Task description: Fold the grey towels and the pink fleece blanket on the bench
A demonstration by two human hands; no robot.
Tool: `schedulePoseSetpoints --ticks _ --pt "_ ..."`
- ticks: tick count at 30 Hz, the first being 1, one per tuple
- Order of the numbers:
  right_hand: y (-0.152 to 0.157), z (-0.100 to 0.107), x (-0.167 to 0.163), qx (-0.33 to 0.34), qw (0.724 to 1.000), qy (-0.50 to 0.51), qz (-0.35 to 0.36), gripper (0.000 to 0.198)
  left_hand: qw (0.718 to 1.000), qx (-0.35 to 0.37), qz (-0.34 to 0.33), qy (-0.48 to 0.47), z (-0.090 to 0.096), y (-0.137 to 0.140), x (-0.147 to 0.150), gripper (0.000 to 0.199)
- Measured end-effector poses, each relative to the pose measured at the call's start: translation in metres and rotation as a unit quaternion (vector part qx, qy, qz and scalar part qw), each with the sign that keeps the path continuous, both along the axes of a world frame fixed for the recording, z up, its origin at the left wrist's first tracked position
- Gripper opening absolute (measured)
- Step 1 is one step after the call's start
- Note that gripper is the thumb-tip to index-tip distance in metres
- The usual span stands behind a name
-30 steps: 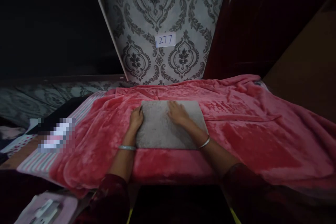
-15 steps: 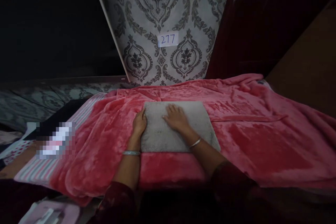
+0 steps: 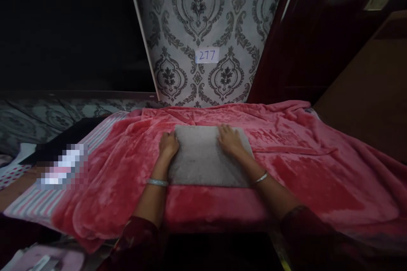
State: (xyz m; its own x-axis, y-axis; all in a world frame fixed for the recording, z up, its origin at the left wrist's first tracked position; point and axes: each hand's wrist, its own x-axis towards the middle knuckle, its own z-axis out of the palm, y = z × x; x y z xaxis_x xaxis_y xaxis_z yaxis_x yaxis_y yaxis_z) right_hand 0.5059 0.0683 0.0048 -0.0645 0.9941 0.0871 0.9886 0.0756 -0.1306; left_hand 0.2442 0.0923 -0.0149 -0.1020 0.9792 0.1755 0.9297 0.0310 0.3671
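A soft grey fabric piece, roughly rectangular, lies flat on a red plush blanket in front of me. My left hand rests at its upper left edge, fingers pointing away from me and the thumb side against the fabric. On the upper right part of the grey piece lies my right hand, palm down with the fingers stretched out and slightly apart. Both hands press from above and lift nothing. A bracelet circles each wrist.
To the left, striped cloth shows from under the blanket, with a blurred patch over it. A dark screen stands behind at left. A paper marked 277 is on the patterned wall. Dark red furniture stands at right.
My right hand has slid rightward across the grey fabric, from its upper middle to near its right edge. The left hand stays at the left edge. The view has shifted slightly.
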Motion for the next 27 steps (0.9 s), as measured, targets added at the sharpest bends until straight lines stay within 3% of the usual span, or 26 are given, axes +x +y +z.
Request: schedulePoseSetpoints --ticks 4,7,9,13,22,27 --pt "0.027 0.008 -0.076 0.012 0.985 0.024 0.168 0.064 0.995 0.02 -0.072 0.064 0.007 0.002 0.017 0.056" --pt "0.04 -0.002 -0.109 -0.005 0.979 0.036 0.2 0.06 0.99 -0.012 -0.111 0.083 -0.003 0.0 0.025 0.058" --pt "0.044 -0.012 -0.113 -0.013 0.98 0.047 0.195 0.057 0.988 -0.023 -0.12 0.091 -0.012 -0.001 0.025 0.059" --pt "0.047 -0.022 -0.082 -0.007 0.988 0.056 0.143 0.061 0.988 -0.013 -0.117 0.1 -0.02 0.003 0.018 0.057" --pt "0.018 -0.034 0.056 -0.025 0.996 0.025 -0.08 0.065 0.988 0.002 -0.121 0.096 -0.021 0.008 0.019 0.057" --pt "-0.015 -0.029 0.082 -0.055 0.992 0.029 -0.107 0.062 0.99 0.008 -0.123 0.071 -0.012 0.003 0.022 0.056"
